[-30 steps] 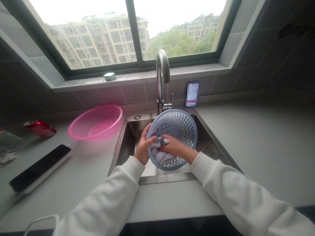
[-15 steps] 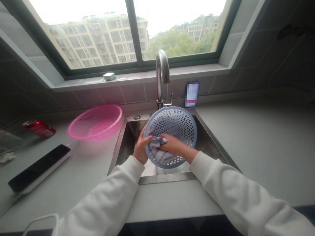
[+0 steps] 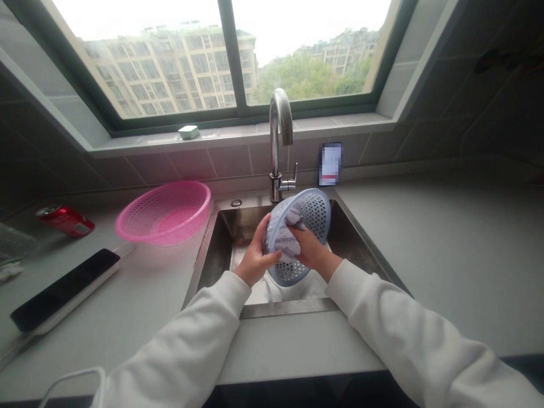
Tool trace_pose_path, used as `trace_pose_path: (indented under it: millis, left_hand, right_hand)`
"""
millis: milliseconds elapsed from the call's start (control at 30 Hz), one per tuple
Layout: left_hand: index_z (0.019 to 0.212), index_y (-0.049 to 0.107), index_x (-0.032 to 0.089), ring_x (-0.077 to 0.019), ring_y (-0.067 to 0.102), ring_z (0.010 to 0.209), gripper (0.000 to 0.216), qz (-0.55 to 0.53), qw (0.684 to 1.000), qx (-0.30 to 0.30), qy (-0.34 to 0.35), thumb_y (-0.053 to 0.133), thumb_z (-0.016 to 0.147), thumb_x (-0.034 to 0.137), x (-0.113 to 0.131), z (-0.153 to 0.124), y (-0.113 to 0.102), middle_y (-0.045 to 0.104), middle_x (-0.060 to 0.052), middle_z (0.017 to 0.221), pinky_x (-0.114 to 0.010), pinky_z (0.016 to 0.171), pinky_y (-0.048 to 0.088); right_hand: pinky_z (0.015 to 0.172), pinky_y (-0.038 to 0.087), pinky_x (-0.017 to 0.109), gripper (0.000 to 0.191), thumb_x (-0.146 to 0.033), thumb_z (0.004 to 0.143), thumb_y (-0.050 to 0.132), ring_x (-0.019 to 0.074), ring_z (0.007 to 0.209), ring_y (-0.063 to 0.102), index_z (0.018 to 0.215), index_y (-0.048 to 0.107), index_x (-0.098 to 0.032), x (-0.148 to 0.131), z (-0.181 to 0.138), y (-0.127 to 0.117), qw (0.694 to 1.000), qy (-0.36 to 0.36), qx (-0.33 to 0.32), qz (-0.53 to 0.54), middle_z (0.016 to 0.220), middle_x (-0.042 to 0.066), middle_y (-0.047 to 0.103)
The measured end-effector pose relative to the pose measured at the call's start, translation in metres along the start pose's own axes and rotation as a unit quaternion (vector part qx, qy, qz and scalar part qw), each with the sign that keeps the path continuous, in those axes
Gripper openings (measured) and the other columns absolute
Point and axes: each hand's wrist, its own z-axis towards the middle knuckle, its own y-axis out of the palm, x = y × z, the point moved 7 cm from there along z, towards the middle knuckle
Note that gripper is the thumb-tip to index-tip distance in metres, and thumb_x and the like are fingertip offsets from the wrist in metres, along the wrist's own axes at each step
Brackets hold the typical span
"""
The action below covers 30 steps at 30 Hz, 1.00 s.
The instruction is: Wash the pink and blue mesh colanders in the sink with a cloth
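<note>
Over the steel sink (image 3: 221, 249) I hold a pale blue perforated basket (image 3: 312, 212), tilted with its opening turned to the right. My left hand (image 3: 255, 258) grips its rim on the left side, fingers wrapped round the edge. My right hand (image 3: 312, 252) presses a grey striped cloth (image 3: 287, 238) against the inside of the basket. Both arms wear white sleeves. The chrome tap (image 3: 278, 133) stands just behind the basket.
A pink basket (image 3: 164, 212) sits on the counter left of the sink. Farther left lie a red can (image 3: 63, 220) and a long black and white device (image 3: 63, 289). A small green object (image 3: 188, 132) rests on the window sill. A small blurred card (image 3: 330, 163) leans against the tiles.
The blue basket has turned from facing me to a steep sideways tilt. My right hand and the cloth have moved up inside it, and my left hand has shifted along the rim.
</note>
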Motion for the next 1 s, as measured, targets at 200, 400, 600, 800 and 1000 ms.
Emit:
trace_pose_path:
  millis: [200,400,600,800,1000]
  left_hand:
    - [0.153,0.049,0.029,-0.0407,0.044,0.149,0.099,0.007,0.998,0.000,0.061,0.093,0.066,0.045,0.009,0.000,-0.008,0.053,-0.011,0.157,-0.054,0.128,0.027]
    - [0.152,0.052,0.027,-0.0408,0.042,0.150,0.093,0.020,0.999,-0.014,0.046,0.089,0.070,0.050,0.005,0.001,-0.009,0.055,-0.010,0.157,-0.055,0.129,0.024]
    - [0.150,0.054,0.028,-0.0402,0.044,0.150,0.091,-0.053,0.998,0.018,0.038,0.086,0.070,0.057,0.003,0.002,-0.006,0.056,-0.008,0.157,-0.052,0.127,0.031]
    - [0.144,0.059,0.028,-0.0357,0.053,0.143,0.082,-0.118,0.991,0.064,0.027,0.084,0.071,0.056,0.003,0.004,-0.013,0.068,-0.007,0.142,-0.048,0.126,0.034]
    - [0.146,0.056,0.028,-0.0390,0.048,0.147,0.085,-0.113,0.993,0.026,0.013,0.085,0.071,0.057,0.006,0.001,-0.001,0.062,-0.008,0.149,-0.052,0.125,0.035]
  right_hand:
    - [0.094,0.055,0.043,0.032,-0.030,0.065,0.086,0.0255,0.091,0.069,0.093,0.074,-0.022,-0.002,0.001,0.003,0.976,-0.020,-0.057,-0.208,0.096,0.003,0.078]
    - [0.095,0.053,0.041,0.032,-0.034,0.072,0.082,0.0245,0.094,0.069,0.100,0.074,-0.021,-0.007,-0.004,0.003,0.977,-0.043,-0.076,-0.196,0.101,0.004,0.077]
    - [0.092,0.054,0.041,0.036,-0.043,0.073,0.080,0.0244,0.091,0.069,0.101,0.070,-0.023,0.003,-0.003,0.008,0.995,-0.011,-0.057,-0.082,0.096,0.003,0.075]
    - [0.096,0.051,0.042,0.032,-0.032,0.065,0.085,0.0242,0.094,0.066,0.092,0.072,-0.021,0.006,0.004,0.008,0.961,-0.034,-0.079,-0.264,0.095,0.003,0.075]
    - [0.092,0.054,0.041,0.036,-0.041,0.075,0.079,0.0250,0.098,0.068,0.105,0.069,-0.024,-0.002,0.000,0.008,0.990,-0.045,-0.062,-0.117,0.100,0.003,0.075]
